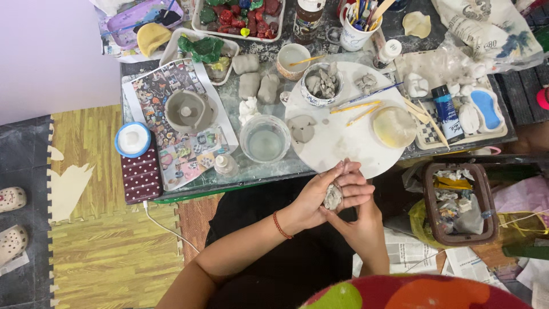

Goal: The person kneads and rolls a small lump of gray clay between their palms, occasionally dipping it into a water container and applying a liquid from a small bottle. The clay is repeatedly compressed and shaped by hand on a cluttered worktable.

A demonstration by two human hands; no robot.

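Grey clay lump (333, 196) pressed between left hand (320, 197) and right hand (357, 209)

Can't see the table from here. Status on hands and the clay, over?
Left hand and right hand cupped together around a grey clay lump. Held just off the near edge of the round white board. Nothing between hands and board.

1. A dark, clay-smeared worktable (400, 153) carries everything.
2. On it lie a round white board (343, 143), a clear glass water bowl (265, 139) and a colourful printed paper sheet (171, 149).
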